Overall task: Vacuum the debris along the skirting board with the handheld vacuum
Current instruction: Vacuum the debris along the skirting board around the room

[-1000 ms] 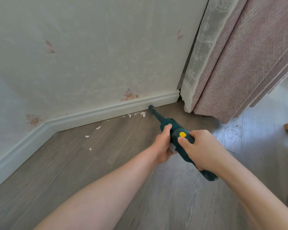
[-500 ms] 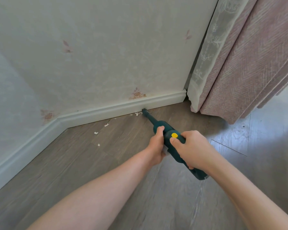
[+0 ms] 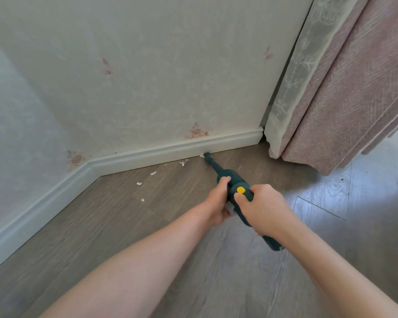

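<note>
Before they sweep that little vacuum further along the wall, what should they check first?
1. Both hands hold the vacuum: left hand and right hand have a grip: ok.
2. Nozzle tip at the skirting board: ok.
3. Scrap at the tip picked up: not ok.
4. Scraps left of it cleared: not ok.
5. Vacuum running: cannot tell.
6. Curtain clear of nozzle: ok.

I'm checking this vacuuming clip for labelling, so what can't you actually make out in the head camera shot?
- Handheld vacuum: the left hand and right hand cover its middle.
- Nozzle mouth: blurred against the skirting board, so whether it touches the white scrap is unclear.
- Debris: too small to identify the material.
- Pink curtain: hides the floor behind it; cut off by the frame's right edge.
</note>
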The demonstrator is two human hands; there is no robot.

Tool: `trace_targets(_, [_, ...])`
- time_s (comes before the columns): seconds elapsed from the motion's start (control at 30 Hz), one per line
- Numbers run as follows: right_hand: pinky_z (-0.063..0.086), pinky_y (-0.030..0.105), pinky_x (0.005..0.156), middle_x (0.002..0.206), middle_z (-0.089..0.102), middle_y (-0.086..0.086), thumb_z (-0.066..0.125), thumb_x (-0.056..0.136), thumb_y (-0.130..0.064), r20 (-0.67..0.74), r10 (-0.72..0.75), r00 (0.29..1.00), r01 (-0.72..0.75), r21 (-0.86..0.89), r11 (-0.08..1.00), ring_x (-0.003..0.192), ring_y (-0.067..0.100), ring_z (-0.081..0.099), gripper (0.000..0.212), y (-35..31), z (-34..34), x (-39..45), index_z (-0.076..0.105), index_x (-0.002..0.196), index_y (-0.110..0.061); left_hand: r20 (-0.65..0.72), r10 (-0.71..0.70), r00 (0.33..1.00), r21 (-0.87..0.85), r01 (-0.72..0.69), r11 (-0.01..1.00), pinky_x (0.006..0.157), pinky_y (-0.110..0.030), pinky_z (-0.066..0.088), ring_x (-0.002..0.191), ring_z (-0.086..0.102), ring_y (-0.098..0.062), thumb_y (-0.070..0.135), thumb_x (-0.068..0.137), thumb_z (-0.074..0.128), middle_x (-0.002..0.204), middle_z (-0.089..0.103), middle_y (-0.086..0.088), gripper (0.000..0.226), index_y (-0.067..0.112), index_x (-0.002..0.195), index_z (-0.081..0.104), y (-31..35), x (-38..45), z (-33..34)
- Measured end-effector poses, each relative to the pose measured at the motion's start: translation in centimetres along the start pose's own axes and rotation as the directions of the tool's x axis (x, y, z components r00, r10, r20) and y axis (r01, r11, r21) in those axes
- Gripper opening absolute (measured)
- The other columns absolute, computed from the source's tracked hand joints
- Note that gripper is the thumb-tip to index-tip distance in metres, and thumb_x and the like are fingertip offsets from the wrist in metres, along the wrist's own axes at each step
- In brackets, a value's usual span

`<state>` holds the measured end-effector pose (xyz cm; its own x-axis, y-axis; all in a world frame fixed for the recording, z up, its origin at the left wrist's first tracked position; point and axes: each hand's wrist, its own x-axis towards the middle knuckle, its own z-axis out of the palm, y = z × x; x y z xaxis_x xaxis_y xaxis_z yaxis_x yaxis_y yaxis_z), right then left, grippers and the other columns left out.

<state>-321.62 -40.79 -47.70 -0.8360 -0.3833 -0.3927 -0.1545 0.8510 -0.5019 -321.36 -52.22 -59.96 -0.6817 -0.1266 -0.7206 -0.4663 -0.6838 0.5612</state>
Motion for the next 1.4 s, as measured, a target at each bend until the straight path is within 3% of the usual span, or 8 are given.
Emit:
trace_targets(0.13, [0.042, 0.024, 0.045, 0.066, 0.06, 0.005, 0.051, 0.098, -0.04, -0.033, 0.038, 0.999, -0.039, -0.03, 0.999, 0.046, 0.018, 0.056, 0.033, 0.7, -0.8, 0.5, 0.056, 0.083, -0.011, 0.022, -0.003, 1.0, 0.053, 0.002, 0.999, 0.052, -0.026, 0.056, 0.079, 0.071, -0.019, 0.056, 0.099, 0.049, 0.102, 0.074, -0.008, 0.059, 0.013, 0.138, 0.057, 0.4, 0.3, 1.9])
trace_targets(0.27, [0.035, 0.017, 0.033, 0.06, 0.057, 0.003, 0.053, 0.099, -0.037, 0.05, -0.005, 0.999, 0.004, 0.013, 1.0, 0.034, 0.011, 0.049, 0.03, 0.2, 0.0, 0.0, 0.053, 0.078, -0.015, -0.025, 0.026, 0.999, 0.031, -0.026, 0.999, 0.054, -0.026, 0.055, 0.082, 0.071, -0.021, 0.055, 0.098, 0.051, 0.102, 0.075, -0.01, 0.058, 0.01, 0.134, 0.06, -0.4, -0.1, -0.5])
trace_targets(0.5, [0.041, 0.023, 0.046, 0.067, 0.058, -0.001, 0.052, 0.099, -0.042, 0.115, -0.127, 0.985, 0.128, 0.006, 0.992, 0.053, 0.012, 0.054, 0.028, -2.5, 2.4, -1.3, 0.057, 0.085, -0.018, -0.109, 0.103, 0.989, -0.009, -0.105, 0.994, 0.089, -0.04, 0.052, 0.104, 0.068, -0.026, 0.059, 0.092, 0.055, 0.123, 0.073, -0.014, 0.059, 0.012, 0.127, 0.065, -0.7, -1.9, -6.6])
trace_targets(0.57, [0.045, 0.026, 0.049, 0.069, 0.06, 0.0, 0.053, 0.098, -0.042, 0.128, -0.147, 0.981, 0.15, -0.014, 0.989, 0.056, 0.013, 0.056, 0.028, -3.1, 2.5, -1.7, 0.059, 0.087, -0.017, -0.132, 0.111, 0.985, -0.03, -0.116, 0.993, 0.093, -0.042, 0.05, 0.104, 0.068, -0.027, 0.059, 0.093, 0.054, 0.116, 0.075, -0.013, 0.058, 0.012, 0.125, 0.065, -1.0, -2.4, -7.2])
trace_targets(0.73, [0.055, 0.032, 0.053, 0.073, 0.062, 0.003, 0.052, 0.098, -0.039, 0.171, -0.134, 0.976, 0.145, -0.053, 0.988, 0.055, 0.016, 0.058, 0.027, -4.4, 3.4, -2.2, 0.059, 0.098, -0.013, -0.151, 0.051, 0.987, -0.105, -0.067, 0.992, 0.075, -0.033, 0.056, 0.09, 0.072, -0.021, 0.053, 0.101, 0.048, 0.099, 0.078, -0.007, 0.052, 0.01, 0.123, 0.066, -1.5, -3.7, -7.8])
trace_targets(1.0, [0.056, 0.034, 0.054, 0.075, 0.063, 0.006, 0.053, 0.098, -0.038, 0.16, -0.133, 0.978, 0.142, -0.05, 0.989, 0.056, 0.021, 0.06, 0.028, -5.6, 3.7, -1.4, 0.059, 0.096, -0.011, -0.175, 0.062, 0.983, -0.104, -0.082, 0.991, 0.07, -0.032, 0.056, 0.081, 0.071, -0.02, 0.05, 0.099, 0.053, 0.093, 0.077, -0.006, 0.049, 0.01, 0.126, 0.064, 1.0, -4.9, -7.5])
trace_targets(1.2, [0.048, 0.029, 0.047, 0.069, 0.059, 0.003, 0.052, 0.098, -0.039, 0.23, -0.193, 0.954, 0.208, -0.043, 0.977, 0.051, 0.017, 0.056, 0.029, -6.7, 5.4, -2.2, 0.053, 0.08, -0.016, -0.27, 0.078, 0.96, -0.12, -0.114, 0.986, 0.079, -0.036, 0.048, 0.092, 0.064, -0.023, 0.053, 0.094, 0.056, 0.102, 0.07, -0.009, 0.056, 0.01, 0.13, 0.062, 0.4, -6.4, -10.8])
trace_targets(1.4, [0.037, 0.018, 0.035, 0.055, 0.052, -0.002, 0.053, 0.099, -0.039, 0.262, -0.227, 0.938, 0.25, -0.056, 0.967, 0.031, 0.007, 0.046, 0.034, -7.1, 2.7, -4.0, 0.05, 0.07, -0.02, -0.298, 0.123, 0.947, -0.137, -0.17, 0.976, 0.083, -0.039, 0.06, 0.106, 0.072, -0.025, 0.055, 0.096, 0.053, 0.118, 0.075, -0.012, 0.053, 0.013, 0.127, 0.064, -1.0, -7.9, -9.9])
